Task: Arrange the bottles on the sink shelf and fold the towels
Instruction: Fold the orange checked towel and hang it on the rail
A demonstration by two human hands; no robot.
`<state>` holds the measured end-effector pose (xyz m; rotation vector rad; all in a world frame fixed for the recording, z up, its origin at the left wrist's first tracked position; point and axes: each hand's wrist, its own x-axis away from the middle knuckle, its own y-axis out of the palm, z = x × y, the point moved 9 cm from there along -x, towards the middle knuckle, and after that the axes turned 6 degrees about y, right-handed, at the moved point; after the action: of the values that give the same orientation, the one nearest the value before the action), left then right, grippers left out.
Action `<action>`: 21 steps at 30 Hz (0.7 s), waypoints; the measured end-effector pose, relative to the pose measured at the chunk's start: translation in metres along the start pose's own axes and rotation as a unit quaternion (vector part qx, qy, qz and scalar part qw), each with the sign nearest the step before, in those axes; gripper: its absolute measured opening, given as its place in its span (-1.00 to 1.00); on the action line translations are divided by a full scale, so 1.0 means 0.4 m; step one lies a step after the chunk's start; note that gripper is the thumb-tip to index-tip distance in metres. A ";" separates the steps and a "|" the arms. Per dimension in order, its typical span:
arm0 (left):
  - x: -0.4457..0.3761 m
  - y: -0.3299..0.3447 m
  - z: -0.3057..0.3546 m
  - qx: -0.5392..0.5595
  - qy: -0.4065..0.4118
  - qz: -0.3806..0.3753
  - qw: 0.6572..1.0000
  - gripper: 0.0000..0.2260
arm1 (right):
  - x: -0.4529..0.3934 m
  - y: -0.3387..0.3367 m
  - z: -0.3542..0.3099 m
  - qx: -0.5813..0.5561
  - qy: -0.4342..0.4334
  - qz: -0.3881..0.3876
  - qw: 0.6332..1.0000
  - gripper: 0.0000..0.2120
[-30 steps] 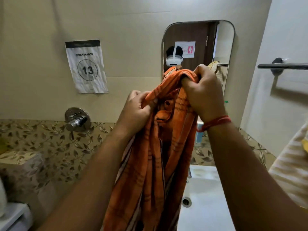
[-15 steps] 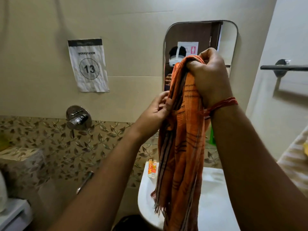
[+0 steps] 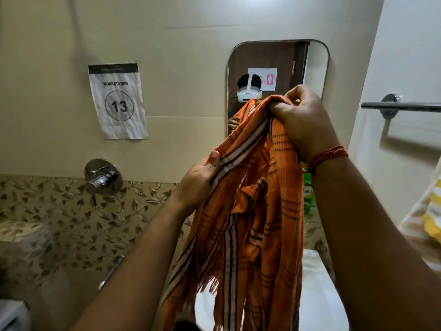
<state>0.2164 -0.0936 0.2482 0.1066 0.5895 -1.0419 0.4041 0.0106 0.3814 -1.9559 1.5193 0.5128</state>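
Observation:
An orange checked towel [image 3: 257,211] with white and dark stripes hangs bunched in front of me over the white sink [image 3: 317,304]. My right hand [image 3: 300,123] grips its top end high up, in front of the mirror. Lower and to the left, my left hand [image 3: 200,180] holds the striped edge, thumb on top of the cloth. A green bottle [image 3: 309,194] shows partly behind the towel and my right wrist; the rest of the sink shelf is hidden.
A mirror [image 3: 279,68] hangs on the beige wall, with a metal towel bar [image 3: 401,106] on the right wall. A tap valve [image 3: 102,177] and a "Workstation 13" paper [image 3: 118,101] are at left. A yellow-striped cloth [image 3: 429,211] lies at the right edge.
My left hand has slid down and left along the towel's striped edge, spreading the cloth away from my right hand, which still holds the top end.

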 end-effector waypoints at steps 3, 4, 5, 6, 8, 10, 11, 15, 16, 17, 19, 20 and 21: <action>-0.014 0.024 -0.008 0.296 -0.037 -0.053 0.953 -0.37 | 0.000 0.018 0.015 0.012 -0.004 -0.047 0.999 -0.89; -0.014 0.038 0.001 0.396 -0.051 -0.080 0.913 -0.29 | 0.003 0.033 0.018 -0.002 -0.002 -0.075 0.997 -0.92; -0.013 0.052 0.003 0.449 -0.071 -0.096 0.886 -0.24 | 0.008 0.048 0.020 -0.023 0.002 -0.106 0.994 -0.95; -0.018 0.058 -0.005 0.451 -0.083 -0.090 0.884 -0.25 | 0.013 0.067 0.021 -0.043 0.002 -0.141 0.989 -0.93; -0.035 0.053 -0.014 0.343 -0.055 -0.056 0.936 -0.41 | 0.031 0.110 0.022 -0.055 -0.003 -0.217 0.975 -0.85; -0.055 0.057 0.025 0.209 0.009 -0.058 0.976 -0.59 | 0.054 0.147 0.017 -0.027 -0.025 -0.280 0.959 -0.80; -0.061 0.058 0.050 0.164 0.036 -0.059 0.984 -0.65 | 0.061 0.159 0.014 -0.012 -0.035 -0.298 0.954 -0.80; -0.068 0.045 0.118 0.099 0.095 -0.029 0.990 -0.85 | 0.054 0.148 -0.011 -0.021 -0.063 -0.278 0.958 -0.78; -0.068 0.041 0.122 0.108 0.096 -0.022 0.989 -0.86 | 0.050 0.143 -0.017 -0.024 -0.066 -0.269 0.960 -0.78; -0.069 0.036 0.122 0.117 0.093 -0.019 0.989 -0.84 | 0.047 0.138 -0.021 -0.024 -0.069 -0.263 0.962 -0.79; -0.070 0.033 0.119 0.104 0.096 -0.026 0.990 -0.79 | 0.041 0.132 -0.021 -0.023 -0.069 -0.244 0.967 -0.82; -0.070 0.033 0.116 0.062 0.107 -0.032 0.992 -0.75 | 0.035 0.127 -0.018 -0.021 -0.065 -0.222 0.973 -0.83; -0.068 0.036 0.114 -0.003 0.119 -0.040 0.992 -0.69 | 0.027 0.118 -0.013 -0.018 -0.058 -0.193 0.979 -0.84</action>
<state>0.2370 -0.0811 0.2976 0.2046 0.8179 -1.1134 0.3612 -0.0083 0.3678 -2.1397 1.0277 0.4760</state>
